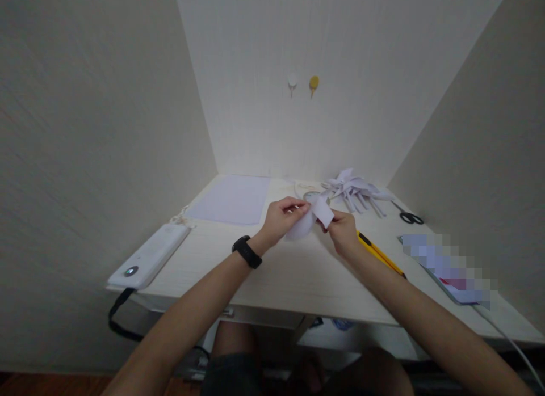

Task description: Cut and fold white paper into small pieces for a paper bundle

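A white paper pinwheel [322,211], its flaps curled, is held above the middle of the desk between both hands. My left hand [284,217], with a black watch on the wrist, pinches its left side between thumb and fingers. On the right side of the paper, my right hand [342,230] is closed, its fingertips partly hidden behind a flap. Just behind the hands lies a round object [312,196], partly covered, that I cannot make out. A yellow utility knife [382,254] rests beside my right forearm. Several white paper pinwheels with paper sticks [353,189] are heaped at the back right.
White paper sheets [232,198] lie at the back left of the desk [281,282]. A white power bank [151,257] with a black cable sits at the left edge. Black-handled scissors [411,217] and a blurred-out phone-like device [445,271] with a white cable are on the right.
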Action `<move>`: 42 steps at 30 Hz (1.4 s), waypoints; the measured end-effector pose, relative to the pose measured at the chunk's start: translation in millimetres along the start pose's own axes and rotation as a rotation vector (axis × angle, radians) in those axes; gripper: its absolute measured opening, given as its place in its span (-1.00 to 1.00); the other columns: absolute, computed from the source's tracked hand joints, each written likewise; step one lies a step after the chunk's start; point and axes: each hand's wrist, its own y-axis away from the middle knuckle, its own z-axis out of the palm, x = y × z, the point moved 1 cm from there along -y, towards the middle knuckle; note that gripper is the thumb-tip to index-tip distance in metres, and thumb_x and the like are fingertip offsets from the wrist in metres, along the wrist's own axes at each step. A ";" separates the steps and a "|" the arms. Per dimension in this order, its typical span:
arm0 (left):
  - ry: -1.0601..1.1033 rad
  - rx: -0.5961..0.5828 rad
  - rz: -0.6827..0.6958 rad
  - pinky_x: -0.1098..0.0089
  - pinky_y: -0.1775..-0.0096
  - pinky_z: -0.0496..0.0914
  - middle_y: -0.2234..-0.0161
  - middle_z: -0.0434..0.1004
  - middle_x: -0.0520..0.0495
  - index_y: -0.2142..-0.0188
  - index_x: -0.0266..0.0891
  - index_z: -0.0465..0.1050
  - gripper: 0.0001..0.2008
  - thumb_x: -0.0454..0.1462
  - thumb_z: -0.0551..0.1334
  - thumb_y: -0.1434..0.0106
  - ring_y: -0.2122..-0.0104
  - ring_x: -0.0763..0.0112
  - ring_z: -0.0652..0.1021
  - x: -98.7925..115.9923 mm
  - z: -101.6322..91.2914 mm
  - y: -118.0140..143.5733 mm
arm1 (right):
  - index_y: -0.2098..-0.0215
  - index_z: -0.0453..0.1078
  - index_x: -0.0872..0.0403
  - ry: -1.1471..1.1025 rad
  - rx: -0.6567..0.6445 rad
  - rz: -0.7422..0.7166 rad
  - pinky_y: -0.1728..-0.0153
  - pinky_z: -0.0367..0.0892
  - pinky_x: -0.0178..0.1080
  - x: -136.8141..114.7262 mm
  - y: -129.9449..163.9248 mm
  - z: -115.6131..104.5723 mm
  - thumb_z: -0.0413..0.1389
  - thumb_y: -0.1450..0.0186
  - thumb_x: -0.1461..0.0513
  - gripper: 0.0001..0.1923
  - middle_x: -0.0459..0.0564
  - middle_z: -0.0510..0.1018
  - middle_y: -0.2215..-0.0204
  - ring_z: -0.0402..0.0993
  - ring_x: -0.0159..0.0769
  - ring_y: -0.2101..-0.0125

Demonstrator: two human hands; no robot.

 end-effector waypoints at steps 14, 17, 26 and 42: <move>0.187 -0.089 -0.164 0.43 0.30 0.32 0.36 0.56 -0.06 0.35 -0.30 0.54 -0.70 -0.13 0.44 -0.01 0.38 0.46 0.48 -6.2 0.6 -2.0 | 0.49 0.43 0.03 0.049 0.052 0.026 0.41 0.32 -0.21 -11.1 1.7 -0.1 0.35 0.07 0.05 -0.70 -0.08 0.51 0.53 0.39 -0.27 0.50; 0.290 -0.139 -0.247 0.45 0.34 0.30 0.40 0.52 -0.02 0.35 -0.31 0.53 -0.68 -0.14 0.45 0.01 0.43 0.49 0.46 -8.1 0.1 -1.7 | 0.25 0.37 0.02 0.019 0.136 -0.040 0.26 0.38 -0.19 -14.1 -2.1 -1.8 0.43 0.19 0.04 -0.42 -0.03 0.54 0.29 0.46 -0.22 0.30; 0.311 -0.272 -0.269 0.41 0.31 0.32 0.41 0.54 -0.05 0.33 -0.32 0.56 -0.66 -0.12 0.45 0.02 0.42 0.45 0.46 -8.8 3.2 1.7 | 0.28 0.51 0.06 -0.103 -0.279 0.039 0.29 0.43 -0.11 -14.0 -6.3 -12.9 0.43 0.12 0.03 -0.51 0.01 0.62 0.34 0.52 -0.13 0.34; 0.049 -0.002 -0.189 0.48 0.47 0.18 0.54 0.37 0.06 0.38 -0.29 0.42 -0.59 0.05 0.22 -0.24 0.55 0.54 0.33 -20.7 0.3 -8.5 | 0.19 0.50 0.01 -0.351 -0.208 0.008 0.07 0.45 -0.09 -18.3 -22.3 -25.5 0.44 0.07 0.15 -0.53 0.01 0.64 0.16 0.55 -0.11 0.15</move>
